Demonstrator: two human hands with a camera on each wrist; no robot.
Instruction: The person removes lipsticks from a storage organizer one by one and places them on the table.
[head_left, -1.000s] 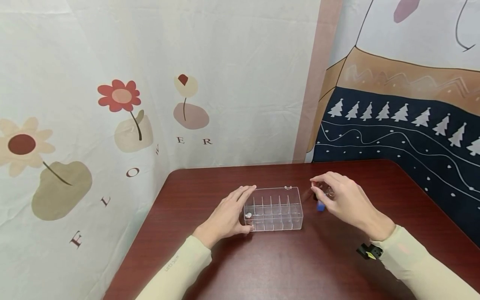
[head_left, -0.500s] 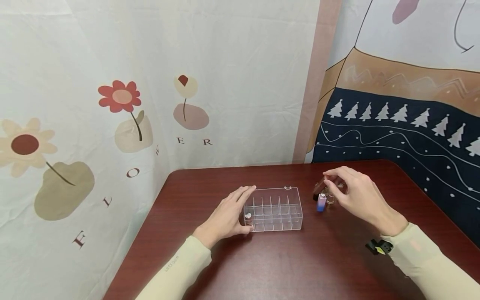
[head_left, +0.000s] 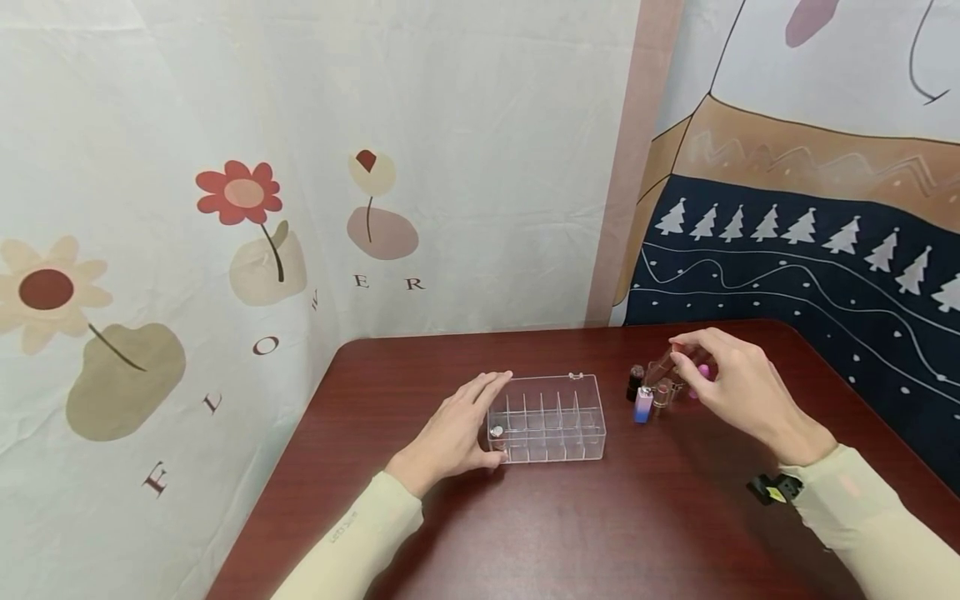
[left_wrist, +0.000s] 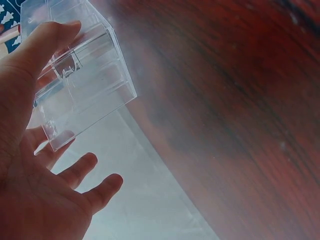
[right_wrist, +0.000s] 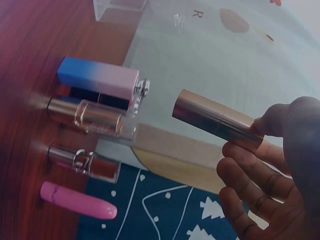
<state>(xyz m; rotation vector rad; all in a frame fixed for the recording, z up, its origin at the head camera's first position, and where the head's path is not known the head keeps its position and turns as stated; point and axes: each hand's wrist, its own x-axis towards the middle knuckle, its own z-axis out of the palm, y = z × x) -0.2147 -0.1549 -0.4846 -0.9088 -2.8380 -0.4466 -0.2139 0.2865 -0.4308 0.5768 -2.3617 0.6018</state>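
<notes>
My left hand (head_left: 453, 425) holds the left end of a clear plastic organizer box (head_left: 555, 450), its thumb at the front and its fingers at the back. A small item with a shiny top (head_left: 497, 431) sits in a compartment at the box's left end. On the right, my right hand (head_left: 735, 392) pinches one end of a rose-gold lipstick tube (right_wrist: 215, 120), which is raised and tilted. Below it stand a blue-and-pink lipstick (right_wrist: 97, 77), a black tube (head_left: 635, 383), a gold tube with a clear cover (right_wrist: 85, 117), a brown lip tube (right_wrist: 102, 167) and a pink tube (right_wrist: 77, 200).
The box and tubes stand on a dark red wooden table (head_left: 555, 533). Behind it hangs a pale curtain (head_left: 480, 167) with printed flowers, and a dark blue tree-printed cloth (head_left: 750, 267) covers the right side.
My right hand has moved to the right with the lipstick tube, uncovering more of the standing tubes. The left hand and the box have stayed in place.
</notes>
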